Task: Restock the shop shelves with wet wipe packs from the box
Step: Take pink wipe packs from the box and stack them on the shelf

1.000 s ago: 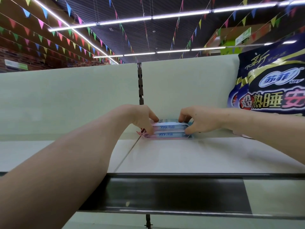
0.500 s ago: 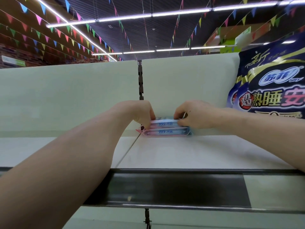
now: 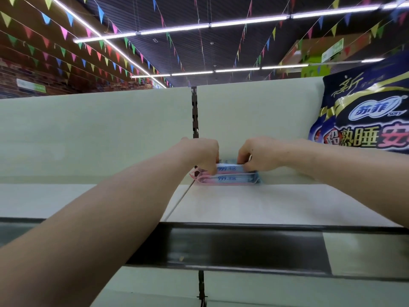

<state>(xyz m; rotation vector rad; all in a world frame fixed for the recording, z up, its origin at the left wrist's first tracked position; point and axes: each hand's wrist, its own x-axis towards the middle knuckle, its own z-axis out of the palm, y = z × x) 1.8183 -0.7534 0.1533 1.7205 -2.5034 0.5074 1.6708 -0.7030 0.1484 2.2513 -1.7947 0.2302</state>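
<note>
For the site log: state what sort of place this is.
A shop, likely a supermarket aisle: a shelf with a dark price rail, wipe packs stacked on it, a big branded bag to their right, and bunting under strip lights.

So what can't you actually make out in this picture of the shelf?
1. Supply box: nowhere in the head view.
2. Left hand and right hand: fingers mostly hidden, curled over the top wet wipe pack they grip.
3. Anything behind the two stacked packs: blocked by both hands.
4. Print on the lower wet wipe pack: too blurred beyond 999.
5. Dark blue bag: cut off by the right edge.
</note>
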